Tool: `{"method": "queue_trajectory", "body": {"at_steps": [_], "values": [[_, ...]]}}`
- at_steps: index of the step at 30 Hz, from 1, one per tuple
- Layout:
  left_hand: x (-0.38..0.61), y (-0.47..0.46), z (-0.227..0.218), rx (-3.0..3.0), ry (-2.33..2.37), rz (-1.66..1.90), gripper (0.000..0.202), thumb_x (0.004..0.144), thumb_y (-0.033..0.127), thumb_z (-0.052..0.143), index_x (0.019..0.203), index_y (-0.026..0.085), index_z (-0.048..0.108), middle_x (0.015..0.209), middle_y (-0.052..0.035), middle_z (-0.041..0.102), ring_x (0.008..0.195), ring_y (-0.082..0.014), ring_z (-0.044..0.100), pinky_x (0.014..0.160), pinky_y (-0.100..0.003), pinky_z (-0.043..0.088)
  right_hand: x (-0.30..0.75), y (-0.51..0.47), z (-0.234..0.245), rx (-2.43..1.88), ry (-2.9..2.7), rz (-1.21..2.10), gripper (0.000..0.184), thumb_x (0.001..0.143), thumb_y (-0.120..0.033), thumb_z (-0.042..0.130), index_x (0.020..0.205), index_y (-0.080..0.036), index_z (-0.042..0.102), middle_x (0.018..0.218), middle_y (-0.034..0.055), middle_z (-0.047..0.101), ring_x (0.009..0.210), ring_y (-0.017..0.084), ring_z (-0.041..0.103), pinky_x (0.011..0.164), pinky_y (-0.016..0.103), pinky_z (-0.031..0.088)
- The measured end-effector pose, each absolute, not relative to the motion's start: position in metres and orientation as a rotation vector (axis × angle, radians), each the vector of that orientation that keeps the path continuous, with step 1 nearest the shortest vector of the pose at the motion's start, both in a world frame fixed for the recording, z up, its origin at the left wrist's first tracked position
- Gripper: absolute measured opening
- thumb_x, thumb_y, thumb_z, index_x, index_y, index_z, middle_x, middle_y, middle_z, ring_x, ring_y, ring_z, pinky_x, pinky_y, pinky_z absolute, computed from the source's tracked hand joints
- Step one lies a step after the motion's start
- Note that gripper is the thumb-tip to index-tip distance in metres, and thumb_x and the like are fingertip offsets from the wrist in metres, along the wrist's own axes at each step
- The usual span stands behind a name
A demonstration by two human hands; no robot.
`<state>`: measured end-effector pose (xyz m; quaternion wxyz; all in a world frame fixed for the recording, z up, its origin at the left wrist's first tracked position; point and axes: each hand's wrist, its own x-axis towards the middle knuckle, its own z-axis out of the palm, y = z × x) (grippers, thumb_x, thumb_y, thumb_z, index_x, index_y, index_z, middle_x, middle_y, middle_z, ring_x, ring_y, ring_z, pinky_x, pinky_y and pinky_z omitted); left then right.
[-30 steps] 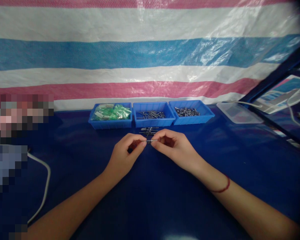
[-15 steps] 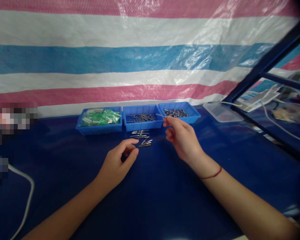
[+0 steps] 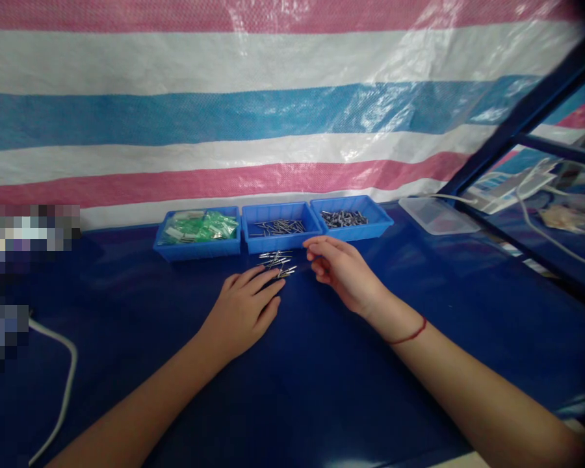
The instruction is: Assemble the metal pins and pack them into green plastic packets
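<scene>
A small pile of thin metal pins (image 3: pixel 275 261) lies on the dark blue table (image 3: pixel 302 377), just in front of the middle blue tray (image 3: pixel 279 229). My left hand (image 3: pixel 246 309) rests flat on the table with its fingers stretched out, fingertips touching the near edge of the pile. My right hand (image 3: pixel 338 270) hovers to the right of the pile, fingers curled loosely; whether it holds anything is hidden. A red string circles my right wrist.
Three blue trays stand in a row at the back: the left tray (image 3: pixel 197 231) holds green packets, the middle holds thin pins, the right tray (image 3: pixel 351 220) holds short dark metal pieces. A clear plastic lid (image 3: pixel 436 216) lies further right. A white cable (image 3: pixel 63 383) curves at left.
The joined piece left my hands. My right hand reached to the right tray and came back beside the pile; my left hand opened and lay flat with its fingertips at the pins.
</scene>
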<state>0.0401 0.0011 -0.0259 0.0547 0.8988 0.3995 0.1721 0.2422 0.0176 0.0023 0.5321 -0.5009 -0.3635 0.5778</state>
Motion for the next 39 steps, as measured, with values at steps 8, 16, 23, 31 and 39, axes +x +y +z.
{"method": "queue_trajectory", "body": {"at_steps": [8, 16, 23, 31, 39], "values": [[0.031, 0.014, -0.028, 2.662, 1.217, 0.787, 0.018, 0.092, 0.021, 0.051, 0.095, 0.019, 0.069, 0.101, -0.0049, 0.072, 0.092, -0.0198, 0.063, 0.082, -0.035, 0.049, 0.239, 0.017, -0.003, -1.284, -1.212, 1.255, 0.015, 0.075, -0.028, 0.057, 0.082, -0.016, 0.062, 0.065, -0.0029, 0.054, 0.048, 0.006, 0.041, 0.043, 0.022, 0.027], [0.029, 0.013, -0.025, 2.504, 1.235, 0.896, 0.012, 0.09, 0.017, 0.054, 0.094, 0.019, 0.066, 0.092, -0.0029, 0.072, 0.085, -0.0179, 0.066, 0.08, -0.032, 0.051, 0.236, 0.01, -0.007, -1.314, -1.787, 0.905, 0.013, 0.082, -0.023, 0.053, 0.081, -0.016, 0.065, 0.073, 0.0005, 0.062, 0.062, 0.012, 0.053, 0.06, 0.026, 0.041], [0.032, 0.004, -0.02, 2.291, 1.218, 1.081, 0.013, 0.085, 0.019, 0.061, 0.097, 0.02, 0.064, 0.092, -0.0009, 0.071, 0.08, -0.0139, 0.067, 0.077, -0.025, 0.052, 0.231, 0.003, -0.008, -1.183, -2.008, 0.763, 0.017, 0.085, -0.026, 0.06, 0.098, -0.019, 0.068, 0.085, 0.0026, 0.066, 0.067, 0.013, 0.057, 0.063, 0.025, 0.046], [0.039, -0.008, -0.016, 2.009, 1.194, 1.196, 0.013, 0.082, 0.021, 0.065, 0.095, 0.02, 0.064, 0.085, 0.0011, 0.07, 0.072, -0.0116, 0.065, 0.072, -0.022, 0.052, 0.226, -0.006, 0.0, -0.966, -2.144, 0.737, 0.014, 0.09, -0.02, 0.053, 0.09, -0.018, 0.067, 0.089, 0.0052, 0.066, 0.079, 0.015, 0.06, 0.072, 0.027, 0.047], [0.037, -0.007, -0.018, 1.936, 1.192, 1.157, 0.009, 0.084, 0.027, 0.063, 0.088, 0.02, 0.067, 0.084, 0.0003, 0.07, 0.076, -0.0131, 0.066, 0.072, -0.023, 0.052, 0.224, -0.007, 0.0, -0.982, -2.134, 0.772, 0.012, 0.089, -0.019, 0.055, 0.087, -0.017, 0.066, 0.081, 0.003, 0.064, 0.074, 0.013, 0.058, 0.069, 0.026, 0.045]]}}
